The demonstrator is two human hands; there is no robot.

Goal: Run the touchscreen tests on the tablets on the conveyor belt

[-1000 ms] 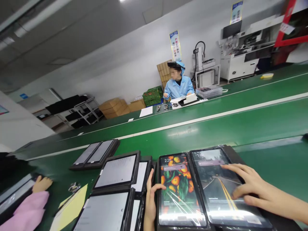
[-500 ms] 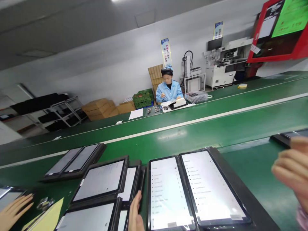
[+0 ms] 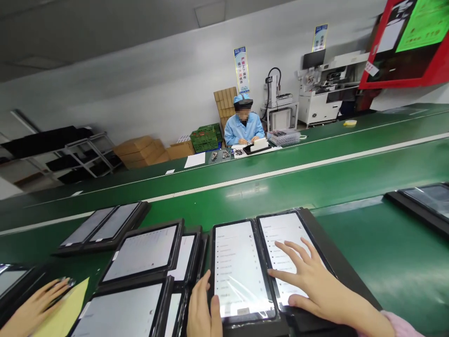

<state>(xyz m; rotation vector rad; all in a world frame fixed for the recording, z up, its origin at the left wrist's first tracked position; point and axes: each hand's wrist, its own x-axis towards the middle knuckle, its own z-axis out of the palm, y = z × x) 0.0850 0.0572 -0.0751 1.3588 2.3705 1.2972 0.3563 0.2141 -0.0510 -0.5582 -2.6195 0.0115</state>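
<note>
While my right hand (image 3: 312, 281) is spread flat over the right-hand tablet (image 3: 284, 243), fingers splayed and loose, not gripping anything, my left hand (image 3: 203, 311) is resting at the bottom left corner of the tablet next to it (image 3: 238, 269), thumb on the lower bezel, fingers straight up along the edge, so relaxed rather than clenched. Both tablets sit side by side in one black tray (image 3: 336, 262) right in front of me on the green bench (image 3: 386, 252), screens lit white with what looks like a list menu, too small to read. There's shiny plastic film on the left one. To my left there are more black trays with tablets (image 3: 143, 252), a pair further back (image 3: 101, 227), and another tray off to my right at the edge (image 3: 424, 201). Someone else's hand (image 3: 38, 304) is down in the bottom left corner by a yellow sheet (image 3: 66, 313). Across the green conveyor belt (image 3: 280, 187) a co-worker in a blue coat (image 3: 243, 128) sits at the far side, with cardboard boxes (image 3: 140, 150) along the wall.
</note>
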